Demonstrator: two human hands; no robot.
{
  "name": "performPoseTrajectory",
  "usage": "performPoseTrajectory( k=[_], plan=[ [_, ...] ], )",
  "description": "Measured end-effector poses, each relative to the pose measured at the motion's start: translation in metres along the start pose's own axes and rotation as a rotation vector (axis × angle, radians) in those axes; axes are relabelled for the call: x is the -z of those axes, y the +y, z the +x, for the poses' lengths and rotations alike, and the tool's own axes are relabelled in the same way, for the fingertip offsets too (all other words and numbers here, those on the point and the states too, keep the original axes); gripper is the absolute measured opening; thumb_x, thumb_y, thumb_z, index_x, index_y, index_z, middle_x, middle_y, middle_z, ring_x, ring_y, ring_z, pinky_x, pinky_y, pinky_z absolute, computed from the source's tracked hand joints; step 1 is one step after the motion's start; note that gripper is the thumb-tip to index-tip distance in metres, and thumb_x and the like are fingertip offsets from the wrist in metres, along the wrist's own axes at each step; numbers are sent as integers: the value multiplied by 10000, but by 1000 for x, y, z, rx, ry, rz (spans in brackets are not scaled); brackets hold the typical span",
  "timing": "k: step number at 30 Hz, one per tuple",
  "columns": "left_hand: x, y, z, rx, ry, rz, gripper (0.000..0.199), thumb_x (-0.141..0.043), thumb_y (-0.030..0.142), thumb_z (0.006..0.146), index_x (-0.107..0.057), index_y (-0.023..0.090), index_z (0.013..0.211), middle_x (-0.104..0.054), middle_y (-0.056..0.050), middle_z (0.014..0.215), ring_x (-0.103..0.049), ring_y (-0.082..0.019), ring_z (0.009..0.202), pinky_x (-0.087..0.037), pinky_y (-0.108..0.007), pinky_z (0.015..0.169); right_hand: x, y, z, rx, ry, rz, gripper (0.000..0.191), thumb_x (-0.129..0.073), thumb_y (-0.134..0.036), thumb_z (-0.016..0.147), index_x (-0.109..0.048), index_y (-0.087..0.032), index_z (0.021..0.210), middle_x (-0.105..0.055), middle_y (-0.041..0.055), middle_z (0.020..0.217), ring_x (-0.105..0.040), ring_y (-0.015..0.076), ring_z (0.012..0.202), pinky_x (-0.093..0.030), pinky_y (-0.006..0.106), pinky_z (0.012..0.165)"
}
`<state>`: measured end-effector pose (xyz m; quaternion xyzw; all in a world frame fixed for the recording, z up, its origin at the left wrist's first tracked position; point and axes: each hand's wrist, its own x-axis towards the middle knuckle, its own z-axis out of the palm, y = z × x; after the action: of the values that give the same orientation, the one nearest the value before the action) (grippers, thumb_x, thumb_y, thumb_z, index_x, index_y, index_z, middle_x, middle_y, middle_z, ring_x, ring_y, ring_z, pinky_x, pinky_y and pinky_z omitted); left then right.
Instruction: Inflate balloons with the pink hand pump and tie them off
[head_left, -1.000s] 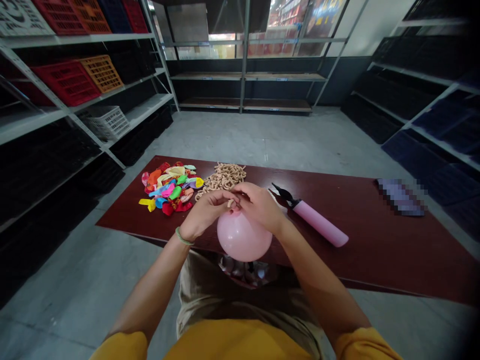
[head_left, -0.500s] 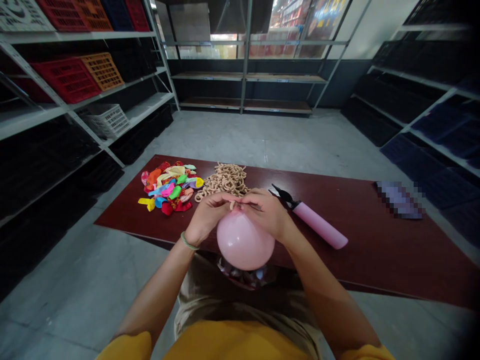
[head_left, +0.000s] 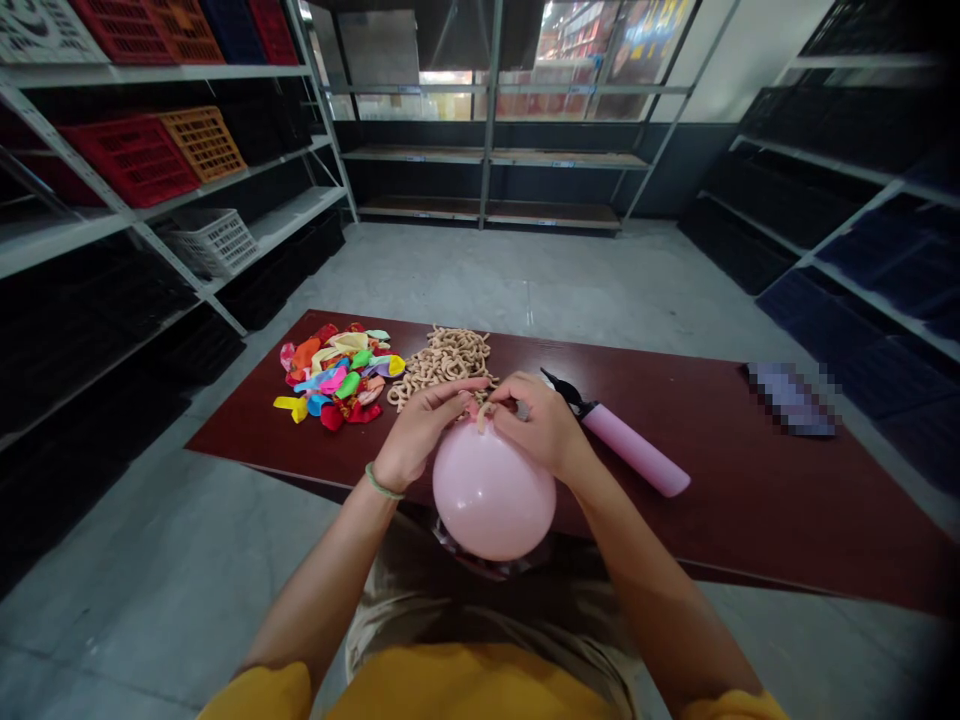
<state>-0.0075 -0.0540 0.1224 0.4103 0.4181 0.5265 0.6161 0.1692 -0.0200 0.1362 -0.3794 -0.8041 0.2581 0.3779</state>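
Note:
An inflated pink balloon (head_left: 493, 495) hangs neck-up between my hands, above the table's near edge. My left hand (head_left: 422, 425) is closed in a pinch on the balloon's neck. At the same neck, the thumb and fingertips of my right hand (head_left: 538, 422) pinch a tan cord loop (head_left: 483, 416). How far the loop goes round the neck cannot be made out. Just beyond my fingers lies a pile of tan cord loops (head_left: 448, 358). A pink hand pump (head_left: 637, 450) with a black nozzle rests to the right of my right hand.
Uninflated balloons of many colours (head_left: 345, 375) lie heaped at the left of the dark red table (head_left: 720, 500). A blurred flat item (head_left: 791, 398) lies at the right end. Shelves with crates (head_left: 135, 155) stand left, more shelving (head_left: 487, 150) behind and right.
My right fingers have drawn slightly apart from the left, and the tan loop at the neck shows more plainly. The balloon has shifted a little downward.

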Motion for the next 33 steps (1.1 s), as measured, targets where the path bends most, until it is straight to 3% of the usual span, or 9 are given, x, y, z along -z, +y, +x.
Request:
performPoseTrajectory(
  k=[7, 13, 20, 25, 29, 33],
  plan=[
    [-5, 6, 7, 19, -9, 106, 188, -637, 241, 835, -750, 169, 967, -618, 2, 720, -515, -86, 635, -393, -190, 606, -1, 7, -5, 194, -2, 104, 184, -587, -82, 793, -682, -239, 805, -648, 14, 872, -586, 190, 874, -470, 362, 832],
    [-9, 13, 14, 11, -35, 65, 211, -683, 261, 814, -743, 159, 989, -636, -6, 735, -516, -80, 604, -416, -204, 609, 2, 8, -3, 281, -139, 229, 194, -567, -57, 794, -654, -224, 747, -588, 17, 870, -581, 177, 889, -474, 345, 845],
    [-12, 10, 17, -72, 17, 167, 208, -671, 280, 830, -747, 174, 993, -671, -16, 774, -566, -104, 664, -444, -227, 665, 18, 4, -3, 364, -257, -89, 102, -572, -137, 849, -616, -219, 890, -616, 39, 946, -516, 213, 928, -415, 394, 868],
    [-12, 6, 15, -117, 96, 183, 223, -694, 320, 814, -739, 160, 963, -680, -25, 766, -591, -126, 694, -450, -242, 676, 14, 7, -14, 293, -124, -218, 90, -470, -229, 963, -554, -212, 936, -632, 69, 975, -528, 224, 939, -404, 399, 865],
    [-15, 2, 10, -89, 86, 158, 190, -746, 306, 769, -728, 152, 878, -685, -25, 752, -586, -119, 684, -440, -234, 662, 7, 12, -19, 151, 73, -288, 61, -472, -198, 923, -518, -213, 884, -617, 72, 919, -526, 239, 896, -399, 408, 822],
    [-19, -3, 8, -77, 65, 146, 174, -768, 303, 748, -703, 145, 783, -665, -19, 695, -580, -115, 668, -438, -233, 656, -1, 12, -15, 81, 178, -276, 73, -483, -208, 906, -507, -223, 839, -614, 46, 838, -534, 226, 824, -404, 387, 773]
  ],
)
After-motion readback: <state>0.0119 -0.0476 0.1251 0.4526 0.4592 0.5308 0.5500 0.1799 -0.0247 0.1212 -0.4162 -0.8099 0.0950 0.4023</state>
